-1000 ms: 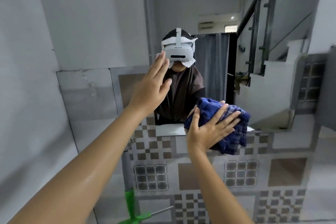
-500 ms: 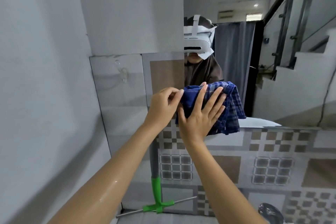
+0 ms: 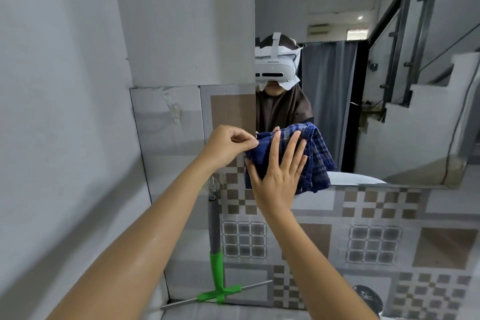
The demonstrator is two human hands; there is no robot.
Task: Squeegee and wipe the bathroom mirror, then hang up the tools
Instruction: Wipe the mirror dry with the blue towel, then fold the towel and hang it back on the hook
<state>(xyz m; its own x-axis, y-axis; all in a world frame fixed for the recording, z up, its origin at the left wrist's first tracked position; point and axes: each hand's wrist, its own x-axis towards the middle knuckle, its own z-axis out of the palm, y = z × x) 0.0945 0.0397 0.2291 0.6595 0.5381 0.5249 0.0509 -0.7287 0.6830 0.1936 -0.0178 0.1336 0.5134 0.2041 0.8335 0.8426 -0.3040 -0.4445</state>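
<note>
Hanging left of the mirror (image 3: pixel 363 86), squeegee (image 3: pixel 217 267) on hook (image 3: pixel 213 186); right hand (image 3: pixel 278 176) flattens cloth (image 3: pixel 317 161) at the mirror's lower-left corner, left hand (image 3: pixel 228 145) pinching its edge; basin cropped.

- A home bathroom: frameless wall mirror (image 3: pixel 363 86) at upper right, above grey-and-brown patterned wall tiles (image 3: pixel 363 228).
- The mirror reflects a white household staircase with a dark metal railing (image 3: pixel 405 34).

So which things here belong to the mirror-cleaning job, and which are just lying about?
Job:
- mirror
- blue checked cloth, under right hand, pinched by left hand
- hanging squeegee
- empty clear wall hook

Just about:
- round metal object, bottom right
</note>
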